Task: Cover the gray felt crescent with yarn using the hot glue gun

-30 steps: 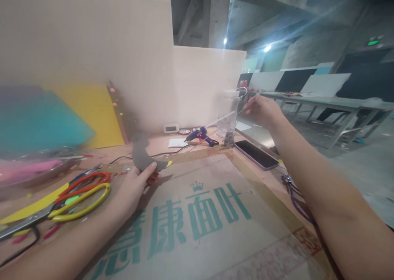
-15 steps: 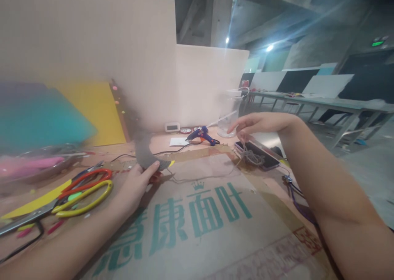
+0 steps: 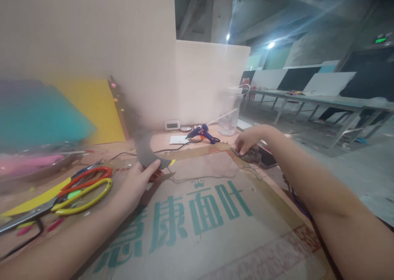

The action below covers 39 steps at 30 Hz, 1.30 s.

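Observation:
My left hand (image 3: pixel 143 179) is closed around the lower end of a curved grey piece (image 3: pixel 146 150) that looks wound with cord and shows a bit of yellow at its tip. A thin grey cord (image 3: pixel 203 177) runs from that tip across the cardboard (image 3: pixel 215 239) to the right. There my right hand (image 3: pixel 246 141) pinches a loose bundle of grey cord (image 3: pixel 250 154), which lies over the cardboard's far right corner. Behind the bundle a dark phone (image 3: pixel 268 159) shows in part. The upper part of the curved piece is blurred.
Scissors with red and yellow handles (image 3: pixel 83 193) lie at the left, near a bowl of pink things (image 3: pixel 40 165). At the back are a blue glue gun (image 3: pixel 203 133), a small white clock (image 3: pixel 172 125) and a clear plastic jug (image 3: pixel 228 120). White boards (image 3: pixel 212 79) stand behind.
My right hand has come down and closed on the cord bundle, which has shifted left off the phone towards the cardboard corner. My left hand stays in place with the curved piece.

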{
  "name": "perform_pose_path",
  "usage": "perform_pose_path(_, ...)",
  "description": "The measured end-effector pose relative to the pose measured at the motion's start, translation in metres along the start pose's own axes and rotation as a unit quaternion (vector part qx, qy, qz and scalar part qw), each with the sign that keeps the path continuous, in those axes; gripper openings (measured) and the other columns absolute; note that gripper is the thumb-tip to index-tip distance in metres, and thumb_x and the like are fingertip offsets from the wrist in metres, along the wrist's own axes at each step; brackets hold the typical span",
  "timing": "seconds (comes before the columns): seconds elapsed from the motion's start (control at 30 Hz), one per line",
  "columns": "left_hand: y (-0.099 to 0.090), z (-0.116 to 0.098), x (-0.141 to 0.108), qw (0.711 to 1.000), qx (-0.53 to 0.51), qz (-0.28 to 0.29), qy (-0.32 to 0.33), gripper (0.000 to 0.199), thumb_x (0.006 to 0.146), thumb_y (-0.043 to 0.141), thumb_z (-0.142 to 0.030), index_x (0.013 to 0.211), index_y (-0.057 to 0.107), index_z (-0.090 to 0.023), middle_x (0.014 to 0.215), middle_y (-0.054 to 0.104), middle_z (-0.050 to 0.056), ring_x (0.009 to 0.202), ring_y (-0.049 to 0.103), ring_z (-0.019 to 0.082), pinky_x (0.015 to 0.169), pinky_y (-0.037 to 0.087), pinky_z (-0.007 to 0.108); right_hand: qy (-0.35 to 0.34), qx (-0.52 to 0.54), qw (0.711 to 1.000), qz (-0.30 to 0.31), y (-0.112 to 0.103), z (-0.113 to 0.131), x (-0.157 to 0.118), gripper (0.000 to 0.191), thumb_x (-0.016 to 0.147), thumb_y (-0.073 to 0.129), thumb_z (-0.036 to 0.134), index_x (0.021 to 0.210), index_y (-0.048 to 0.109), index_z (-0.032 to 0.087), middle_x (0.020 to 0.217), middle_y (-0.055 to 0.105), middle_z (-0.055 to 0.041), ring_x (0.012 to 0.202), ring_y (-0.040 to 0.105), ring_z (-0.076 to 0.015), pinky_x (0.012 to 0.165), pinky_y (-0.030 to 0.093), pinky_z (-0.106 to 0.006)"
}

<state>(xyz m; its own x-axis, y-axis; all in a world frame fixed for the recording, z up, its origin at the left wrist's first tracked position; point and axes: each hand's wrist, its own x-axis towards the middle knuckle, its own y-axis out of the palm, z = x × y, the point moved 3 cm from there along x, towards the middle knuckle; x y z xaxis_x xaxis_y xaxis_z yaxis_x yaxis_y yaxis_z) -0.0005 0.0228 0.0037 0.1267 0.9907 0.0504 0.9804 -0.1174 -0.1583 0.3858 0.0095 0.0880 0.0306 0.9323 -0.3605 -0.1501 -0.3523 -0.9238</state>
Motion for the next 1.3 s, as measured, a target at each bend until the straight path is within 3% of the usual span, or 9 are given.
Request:
perform_pose_path(0.13, 0.000, 0.004, 0.002, 1.000, -0.008, 0.012, 0.008, 0.046, 0.071, 0.069, -0.059, 0.080, 0.064, -0.015, 0.071, 0.067, 0.004, 0.066, 0.059, 0.017, 0.061, 0.043, 0.027, 0.005, 0.024, 1.000, 0.005, -0.004, -0.007, 0.003, 0.012, 0.072, 0.072, 0.027, 0.077, 0.071, 0.016, 0.064, 0.067, -0.0021, 0.057, 0.064, -0.0159, 0.061, 0.050, -0.027)
perform_pose_path(0.27, 0.000, 0.010, 0.005, 1.000, -0.020, 0.017, 0.011, 0.044, 0.072, 0.069, -0.058, 0.084, 0.064, -0.015, 0.073, 0.067, 0.003, 0.067, 0.059, 0.016, 0.062, 0.045, 0.027, 0.023, 0.038, 0.991, -0.124, -0.021, -0.022, 0.002, 0.020, 0.085, 0.056, 0.028, 0.094, 0.069, 0.016, 0.082, 0.071, -0.0052, 0.073, 0.068, -0.0178, 0.073, 0.049, -0.027)
perform_pose_path(0.47, 0.000, 0.006, 0.003, 1.000, -0.009, 0.016, 0.009, 0.045, 0.071, 0.069, -0.058, 0.083, 0.063, -0.015, 0.072, 0.066, 0.003, 0.065, 0.060, 0.016, 0.062, 0.045, 0.027, 0.060, 0.027, 0.955, -0.289, -0.026, -0.020, 0.015, 0.030, 0.086, 0.055, 0.031, 0.106, 0.069, 0.014, 0.111, 0.070, -0.0161, 0.104, 0.063, -0.0328, 0.087, 0.046, -0.038)
perform_pose_path(0.6, 0.002, -0.002, -0.002, 0.999, 0.012, 0.031, 0.025, 0.042, 0.072, 0.069, -0.056, 0.080, 0.062, -0.016, 0.069, 0.066, 0.002, 0.062, 0.058, 0.016, 0.060, 0.044, 0.027, -0.012, 0.064, 0.947, -0.315, -0.007, 0.012, 0.035, 0.037, 0.090, 0.053, 0.036, 0.118, 0.065, 0.015, 0.120, 0.068, -0.0151, 0.106, 0.064, -0.0289, 0.091, 0.047, -0.035)
perform_pose_path(0.77, 0.004, -0.003, -0.003, 0.998, 0.026, 0.040, 0.041, 0.044, 0.070, 0.069, -0.056, 0.084, 0.059, -0.016, 0.070, 0.065, 0.001, 0.063, 0.058, 0.016, 0.060, 0.044, 0.027, -0.110, 0.119, 0.926, -0.341, 0.038, 0.047, 0.062, 0.061, 0.087, 0.060, 0.035, 0.143, 0.043, 0.016, 0.137, 0.057, -0.0147, 0.116, 0.060, -0.0243, 0.096, 0.048, -0.033)
perform_pose_path(0.87, 0.004, -0.001, -0.001, 0.997, 0.045, 0.048, 0.047, 0.044, 0.072, 0.067, -0.057, 0.084, 0.058, -0.015, 0.070, 0.064, 0.001, 0.065, 0.058, 0.016, 0.060, 0.044, 0.027, -0.130, 0.135, 0.913, -0.363, 0.057, 0.050, 0.072, 0.055, 0.084, 0.061, 0.023, 0.137, 0.050, 0.015, 0.135, 0.059, -0.0143, 0.120, 0.058, -0.0260, 0.103, 0.044, -0.039)
perform_pose_path(1.0, 0.004, 0.000, 0.000, 0.995, 0.064, 0.055, 0.048, 0.043, 0.074, 0.066, -0.056, 0.086, 0.057, -0.015, 0.071, 0.063, 0.001, 0.066, 0.059, 0.017, 0.061, 0.044, 0.028, -0.128, 0.154, 0.897, -0.395, 0.062, 0.045, 0.075, 0.043, 0.084, 0.054, 0.015, 0.126, 0.058, 0.016, 0.125, 0.065, -0.0129, 0.114, 0.061, -0.0260, 0.102, 0.044, -0.041)
perform_pose_path(1.2, 0.006, -0.002, -0.001, 0.996, 0.047, 0.054, 0.060, 0.038, 0.076, 0.066, -0.051, 0.087, 0.057, -0.016, 0.069, 0.062, 0.000, 0.062, 0.057, 0.015, 0.058, 0.043, 0.026, -0.107, 0.196, 0.861, -0.456, 0.056, 0.047, 0.071, 0.043, 0.083, 0.054, 0.019, 0.125, 0.055, 0.012, 0.125, 0.064, -0.0151, 0.113, 0.061, -0.0245, 0.099, 0.045, -0.038)
perform_pose_path(1.3, 0.005, 0.000, 0.000, 0.996, 0.029, 0.051, 0.067, 0.038, 0.077, 0.066, -0.052, 0.085, 0.057, -0.016, 0.069, 0.063, 0.001, 0.062, 0.057, 0.015, 0.058, 0.044, 0.026, -0.061, 0.229, 0.846, -0.477, 0.051, 0.049, 0.064, 0.040, 0.084, 0.058, 0.032, 0.118, 0.057, 0.011, 0.107, 0.070, -0.0146, 0.095, 0.066, -0.0254, 0.087, 0.050, -0.038)
